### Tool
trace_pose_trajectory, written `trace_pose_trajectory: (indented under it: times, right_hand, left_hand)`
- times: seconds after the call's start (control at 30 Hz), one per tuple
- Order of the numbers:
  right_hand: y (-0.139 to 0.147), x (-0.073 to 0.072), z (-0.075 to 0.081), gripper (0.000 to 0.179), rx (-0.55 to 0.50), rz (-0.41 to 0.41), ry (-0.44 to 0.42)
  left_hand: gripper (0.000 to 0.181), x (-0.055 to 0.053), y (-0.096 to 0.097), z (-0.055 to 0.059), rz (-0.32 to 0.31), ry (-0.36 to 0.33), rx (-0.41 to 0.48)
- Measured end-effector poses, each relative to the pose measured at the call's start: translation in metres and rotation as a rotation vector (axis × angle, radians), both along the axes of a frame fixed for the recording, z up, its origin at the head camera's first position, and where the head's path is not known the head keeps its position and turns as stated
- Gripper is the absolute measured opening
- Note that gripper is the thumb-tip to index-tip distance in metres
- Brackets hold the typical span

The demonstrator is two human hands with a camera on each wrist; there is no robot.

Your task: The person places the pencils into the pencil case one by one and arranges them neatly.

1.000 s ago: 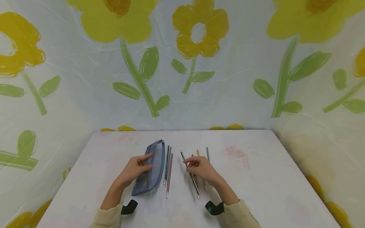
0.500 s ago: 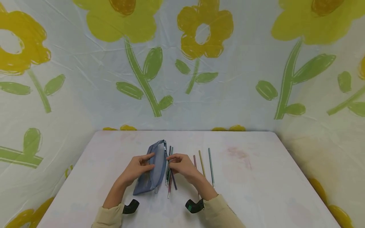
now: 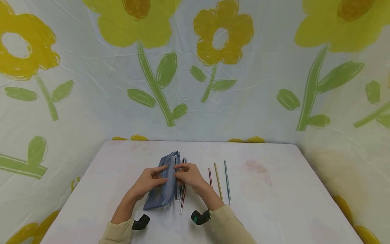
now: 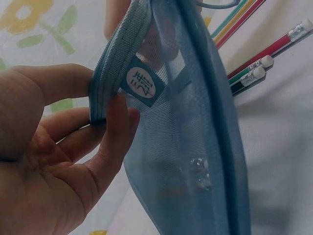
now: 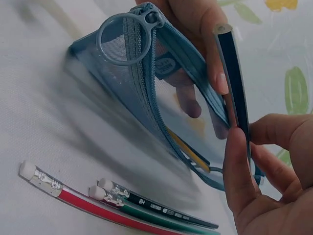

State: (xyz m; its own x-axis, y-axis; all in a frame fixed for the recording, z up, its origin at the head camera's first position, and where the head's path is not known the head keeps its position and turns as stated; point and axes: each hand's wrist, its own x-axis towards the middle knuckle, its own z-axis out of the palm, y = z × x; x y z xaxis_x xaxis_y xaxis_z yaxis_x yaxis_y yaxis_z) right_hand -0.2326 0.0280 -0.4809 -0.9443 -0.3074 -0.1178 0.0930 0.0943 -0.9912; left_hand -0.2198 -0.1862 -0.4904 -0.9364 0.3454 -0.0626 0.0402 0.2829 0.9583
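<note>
My left hand [image 3: 149,181] pinches the zip edge of a blue mesh pencil case [image 3: 156,198], whose mouth gapes in the right wrist view. A small label [image 4: 142,85] shows inside it. Between thumb and fingers my right hand [image 3: 190,178] holds a dark pencil [image 5: 232,73] at the case's opening, its flat end pointing up in the right wrist view. Through the opening a yellow pencil [image 5: 190,152] shows in the case beside a dark one. Next to the case lie a red pencil [image 5: 80,199], a green pencil [image 5: 146,213] and a black pencil [image 5: 168,211], all with white erasers.
Right of my right hand, a dark red pencil [image 3: 210,178], a yellow pencil [image 3: 218,183] and a teal pencil [image 3: 227,183] lie apart on the white table [image 3: 274,203]. A ring-shaped zip pull [image 5: 100,44] hangs at one end of the case. Flower-print cloth [image 3: 250,112] surrounds the table.
My right hand has carried the dark pencil leftward from the right-hand pencils to the case's mouth, turning it on the way. My left hand keeps its grip on the case.
</note>
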Motion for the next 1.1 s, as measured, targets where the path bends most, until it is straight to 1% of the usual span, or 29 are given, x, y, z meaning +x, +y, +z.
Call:
trace_pose_trajectory:
  times: [0.13,0.33,0.4,0.53,0.63,0.83,1.0,1.1]
  right_hand:
    - [-0.005,-0.003,-0.003,0.028,0.021,-0.048,0.015]
    - [-0.015,-0.004,-0.003,0.027,0.044,-0.110,0.009]
    - [-0.018,-0.004,-0.004,0.026,0.063,-0.121,0.011]
    - [-0.022,-0.004,-0.007,0.024,0.114,-0.126,0.043]
    - [-0.022,-0.003,-0.009,0.022,0.105,-0.123,0.073]
    - [-0.008,-0.001,-0.010,0.022,0.008,-0.133,0.081]
    - [0.012,-0.003,-0.009,0.025,0.006,-0.124,0.089]
    - [0.029,-0.004,-0.008,0.025,0.029,-0.142,0.089]
  left_hand:
    - [0.059,0.001,0.001,0.001,0.002,0.003,-0.006]
    - [0.059,0.000,0.003,0.001,-0.004,0.001,-0.006]
    - [0.059,0.000,0.004,0.001,0.000,-0.001,-0.004]
    - [0.058,0.002,0.005,0.002,0.014,-0.005,-0.011]
    - [0.058,0.004,0.005,0.004,0.016,-0.009,-0.010]
    - [0.059,0.005,0.006,0.003,0.016,-0.005,-0.015]
    - [0.059,0.004,0.005,0.000,0.016,0.000,-0.027]
    - [0.059,0.003,0.004,0.000,0.015,0.006,-0.033]
